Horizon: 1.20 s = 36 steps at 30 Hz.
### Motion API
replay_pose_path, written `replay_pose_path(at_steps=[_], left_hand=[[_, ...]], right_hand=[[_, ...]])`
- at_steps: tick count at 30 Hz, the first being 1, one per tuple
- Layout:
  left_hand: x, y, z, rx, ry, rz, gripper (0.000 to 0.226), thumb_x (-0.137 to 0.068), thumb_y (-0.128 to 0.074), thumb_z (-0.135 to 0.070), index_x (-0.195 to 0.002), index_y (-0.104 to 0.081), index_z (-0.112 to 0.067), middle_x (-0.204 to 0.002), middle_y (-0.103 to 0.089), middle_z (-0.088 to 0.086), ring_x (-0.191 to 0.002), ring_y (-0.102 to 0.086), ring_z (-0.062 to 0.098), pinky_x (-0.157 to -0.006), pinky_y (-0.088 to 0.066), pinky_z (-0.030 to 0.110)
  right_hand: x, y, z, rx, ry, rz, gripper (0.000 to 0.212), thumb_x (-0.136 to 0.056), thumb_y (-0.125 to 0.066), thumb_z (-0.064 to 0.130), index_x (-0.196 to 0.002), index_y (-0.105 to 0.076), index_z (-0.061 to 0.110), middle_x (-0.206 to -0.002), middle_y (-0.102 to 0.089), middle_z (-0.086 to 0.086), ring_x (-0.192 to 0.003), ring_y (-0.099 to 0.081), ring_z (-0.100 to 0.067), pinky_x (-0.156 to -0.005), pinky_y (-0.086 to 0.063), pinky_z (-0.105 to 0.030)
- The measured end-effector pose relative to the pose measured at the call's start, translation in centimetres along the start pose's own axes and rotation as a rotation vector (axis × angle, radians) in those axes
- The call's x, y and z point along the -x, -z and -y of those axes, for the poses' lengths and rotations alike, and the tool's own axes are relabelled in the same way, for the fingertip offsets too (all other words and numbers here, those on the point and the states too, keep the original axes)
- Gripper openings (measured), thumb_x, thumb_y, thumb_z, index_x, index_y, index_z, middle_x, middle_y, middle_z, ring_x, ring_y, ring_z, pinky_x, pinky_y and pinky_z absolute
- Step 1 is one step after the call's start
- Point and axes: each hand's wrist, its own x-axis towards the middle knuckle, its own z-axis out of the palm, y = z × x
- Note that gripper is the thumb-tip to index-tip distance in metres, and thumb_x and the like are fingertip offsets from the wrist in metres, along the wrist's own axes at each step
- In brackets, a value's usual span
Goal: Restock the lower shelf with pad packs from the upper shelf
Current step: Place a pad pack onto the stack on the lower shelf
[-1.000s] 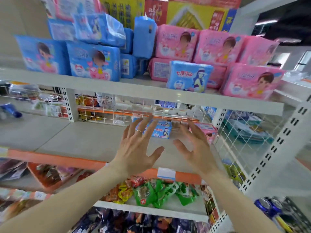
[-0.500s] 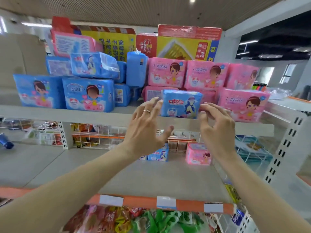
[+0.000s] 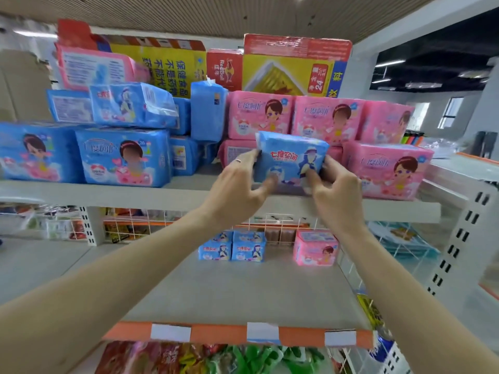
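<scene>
The upper shelf point(image 3: 108, 197) carried big blue packs point(image 3: 121, 157) on the left and pink packs point(image 3: 388, 171) on the right. The lower shelf point(image 3: 229, 292) held small blue packs point(image 3: 232, 247) and one pink pack point(image 3: 314, 249) at its far side. A blue pad pack point(image 3: 291, 157) stood at the upper shelf's near edge, gripped at its left end by the left hand point(image 3: 237, 190) and at its right end by the right hand point(image 3: 337, 193).
</scene>
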Motion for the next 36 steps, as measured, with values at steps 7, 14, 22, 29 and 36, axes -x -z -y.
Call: replay_pose_path(at_steps=[7,14,22,29,36], left_hand=[[3.1,1.3,-3.0,0.075,-0.117,-0.288,0.041,-0.092,-0.068,-0.023,-0.124,-0.045,-0.012,-0.128,-0.054,0.003,-0.108,-0.056,0.007,-0.084,-0.053,0.023],[10.7,0.8,-2.7,0.225,-0.14,-0.283,0.049,-0.088,-0.07,-0.012,-0.129,-0.044,-0.009,-0.132,-0.054,0.006,-0.121,-0.058,0.013,-0.101,-0.051,0.039],[20.5,-2.8,0.5,0.311,0.019,-0.167,0.051,-0.089,-0.07,-0.009,-0.131,-0.044,-0.019,-0.14,-0.05,0.007,-0.129,-0.053,0.025,-0.105,-0.049,0.046],[23.5,-2.8,1.1,0.352,0.173,-0.091,0.049,-0.086,-0.071,-0.028,-0.128,-0.046,-0.027,-0.125,-0.063,-0.001,-0.112,-0.063,0.014,-0.09,-0.056,0.031],[23.2,-2.1,1.8,0.31,0.449,0.07,0.036,-0.091,-0.061,-0.052,-0.105,-0.063,-0.019,-0.098,-0.071,-0.004,-0.085,-0.071,0.011,-0.075,-0.06,0.043]], right_hand=[[2.7,2.5,1.8,-0.329,0.061,-0.14,0.038,-0.091,-0.067,0.016,-0.128,-0.059,0.015,-0.115,-0.071,0.005,-0.108,-0.067,-0.008,-0.094,-0.055,-0.038],[10.6,2.8,1.6,-0.491,-0.003,-0.083,0.042,-0.085,-0.075,0.009,-0.111,-0.052,0.032,-0.113,-0.063,0.01,-0.109,-0.063,-0.005,-0.091,-0.048,-0.02],[20.8,2.2,-1.4,-0.436,-0.032,0.063,0.035,-0.084,-0.074,0.01,-0.114,-0.057,0.019,-0.117,-0.066,-0.002,-0.115,-0.061,-0.016,-0.096,-0.051,-0.032],[22.6,1.6,-1.6,-0.276,0.013,0.063,0.032,-0.087,-0.073,0.022,-0.115,-0.058,0.017,-0.111,-0.064,0.024,-0.106,-0.061,0.002,-0.091,-0.05,-0.021],[21.3,0.1,-0.9,-0.253,-0.31,0.205,0.018,-0.1,-0.05,0.041,-0.103,-0.062,0.027,-0.084,-0.066,0.012,-0.078,-0.063,-0.004,-0.068,-0.048,-0.019]])
